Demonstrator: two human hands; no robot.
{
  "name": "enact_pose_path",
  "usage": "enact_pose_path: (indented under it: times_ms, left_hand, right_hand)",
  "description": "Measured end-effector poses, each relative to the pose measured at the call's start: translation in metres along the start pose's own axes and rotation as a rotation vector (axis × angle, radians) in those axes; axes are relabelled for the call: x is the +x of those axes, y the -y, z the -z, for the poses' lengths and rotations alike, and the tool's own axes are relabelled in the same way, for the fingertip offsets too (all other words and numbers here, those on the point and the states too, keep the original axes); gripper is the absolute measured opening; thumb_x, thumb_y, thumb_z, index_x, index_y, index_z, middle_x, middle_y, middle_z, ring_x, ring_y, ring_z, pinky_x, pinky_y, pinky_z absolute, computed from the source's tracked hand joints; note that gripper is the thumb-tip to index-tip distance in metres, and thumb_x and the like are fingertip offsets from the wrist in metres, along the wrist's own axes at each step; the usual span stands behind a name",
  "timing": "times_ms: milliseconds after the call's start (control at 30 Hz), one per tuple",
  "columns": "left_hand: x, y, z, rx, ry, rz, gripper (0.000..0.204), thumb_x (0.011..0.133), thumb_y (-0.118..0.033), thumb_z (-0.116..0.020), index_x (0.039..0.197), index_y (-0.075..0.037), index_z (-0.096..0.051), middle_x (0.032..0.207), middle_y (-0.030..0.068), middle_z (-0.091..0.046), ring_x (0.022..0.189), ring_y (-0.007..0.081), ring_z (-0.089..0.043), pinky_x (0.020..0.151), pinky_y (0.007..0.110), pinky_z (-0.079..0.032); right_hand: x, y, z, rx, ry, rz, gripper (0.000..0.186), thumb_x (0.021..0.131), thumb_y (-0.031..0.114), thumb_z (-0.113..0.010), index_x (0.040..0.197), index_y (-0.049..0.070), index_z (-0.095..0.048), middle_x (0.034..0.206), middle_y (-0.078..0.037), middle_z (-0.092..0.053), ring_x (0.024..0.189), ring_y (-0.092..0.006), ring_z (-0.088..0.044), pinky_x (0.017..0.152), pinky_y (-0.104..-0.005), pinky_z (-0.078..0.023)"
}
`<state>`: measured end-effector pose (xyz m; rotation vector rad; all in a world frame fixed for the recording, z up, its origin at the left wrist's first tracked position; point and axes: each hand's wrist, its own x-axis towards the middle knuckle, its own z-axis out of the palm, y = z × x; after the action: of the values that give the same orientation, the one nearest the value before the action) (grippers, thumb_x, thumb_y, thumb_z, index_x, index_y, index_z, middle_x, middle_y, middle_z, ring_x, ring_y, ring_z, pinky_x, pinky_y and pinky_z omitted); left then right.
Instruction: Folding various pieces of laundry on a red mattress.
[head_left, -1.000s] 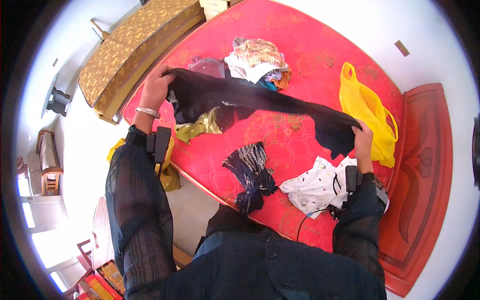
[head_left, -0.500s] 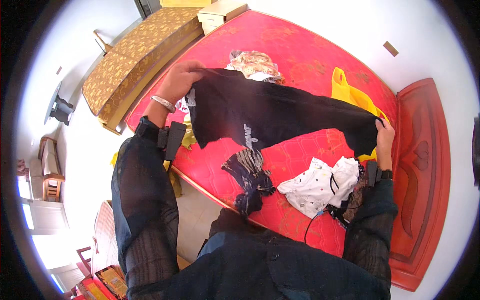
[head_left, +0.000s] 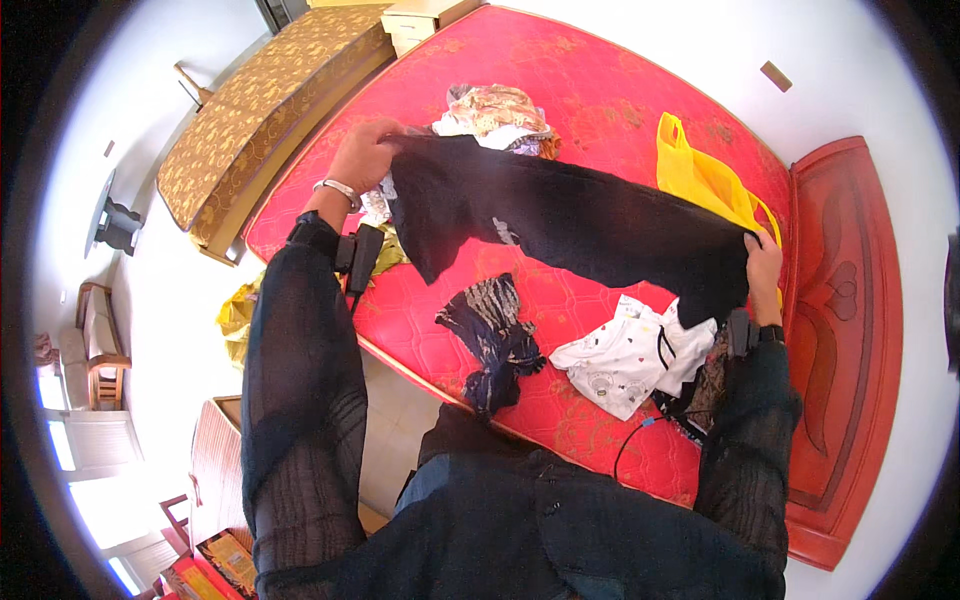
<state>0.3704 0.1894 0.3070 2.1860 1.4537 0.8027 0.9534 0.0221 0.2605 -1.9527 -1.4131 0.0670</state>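
A black garment with a pale patch (head_left: 590, 215) hangs stretched between my two hands, over a red patterned mattress (head_left: 600, 60). My left hand (head_left: 368, 155) is closed on one upper corner at the left, and my right hand (head_left: 762, 258) grips the other end at the right. Behind the garment lies a pile of light and patterned clothes (head_left: 495, 105). Nearer me are a crumpled dark patterned cloth (head_left: 485, 335) and a white printed garment (head_left: 625, 360), with more dark cloth beside it. A yellow bag (head_left: 690, 160) lies behind my right hand.
A red wooden headboard (head_left: 840, 350) stands at the right. At the upper left are a brown patterned upright slab (head_left: 255, 95) and a pale drawer cabinet (head_left: 425, 22). A wooden armchair (head_left: 105, 370) stands far left. Yellow cloth (head_left: 235, 320) lies left of the bed; a dark cable runs near the white garment.
My hands have moved farther apart, the right one shifting rightward, and the black garment is spread wider and flatter between them. The view has shifted slightly.
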Motion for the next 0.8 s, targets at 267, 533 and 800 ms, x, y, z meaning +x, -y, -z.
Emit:
enact_pose_path:
  times_ms: [267,533,800]
  left_hand:
    - [-0.075,0.064,-0.057,0.143,-0.123,-0.105,0.023,0.074,-0.005,-0.054,0.096,-0.008,-0.063,0.095,0.0117,-0.063,0.091,0.0321,-0.058,0.080,0.039,-0.046]
    - [-0.268,0.145,-0.210,0.194,0.642,0.425,0.043,0.073,-0.027,-0.069,0.112,-0.012,-0.060,0.111,0.0161,-0.060,0.108,0.0323,-0.054,0.091,0.041,-0.043]
    - [-0.261,0.206,-0.278,0.013,0.477,0.789,0.035,0.078,-0.025,-0.066,0.106,-0.003,-0.062,0.090,0.0148,-0.066,0.085,0.0231,-0.064,0.075,0.033,-0.049]
  right_hand:
    - [-0.076,0.001,-0.031,-0.301,-0.110,0.387,0.015,0.078,0.006,-0.055,0.092,0.005,-0.061,0.084,-0.016,-0.062,0.082,-0.0347,-0.057,0.073,-0.0420,-0.041]
    - [-0.304,-0.133,-0.125,-0.230,0.796,-0.337,0.028,0.073,0.024,-0.064,0.095,0.007,-0.068,0.091,-0.018,-0.065,0.086,-0.0322,-0.062,0.076,-0.0386,-0.048]
    - [-0.394,-0.123,-0.165,0.080,0.850,-0.536,0.024,0.079,0.015,-0.061,0.095,-0.001,-0.066,0.084,-0.013,-0.067,0.075,-0.0212,-0.064,0.069,-0.0326,-0.049]
